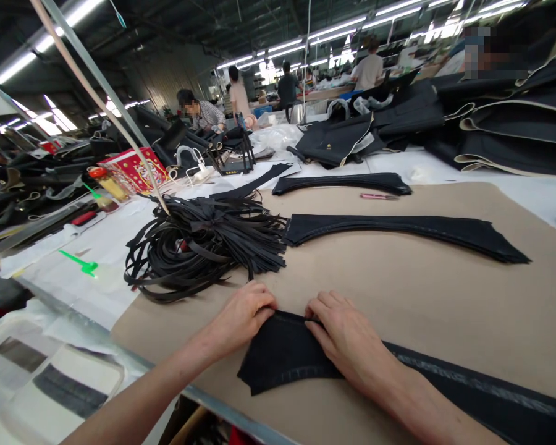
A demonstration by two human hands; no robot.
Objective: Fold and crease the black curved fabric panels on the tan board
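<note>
A long black fabric panel with a curved lower edge lies on the brown paper in front of me and runs off toward the lower right. My left hand pinches its upper left edge between thumb and fingers. A short way to the right, my right hand grips the same upper edge, thumb below and fingers curled on top. The panel's middle is hidden under my right wrist. Beyond my hands lies a stack of similar black pieces, with another stack farther back.
A heap of black strips sits left of the stacks. Pink thread snips lie near the back stack. A green brush-like tool, a red box and a black router are on the left side. Black bags pile behind; people work farther off.
</note>
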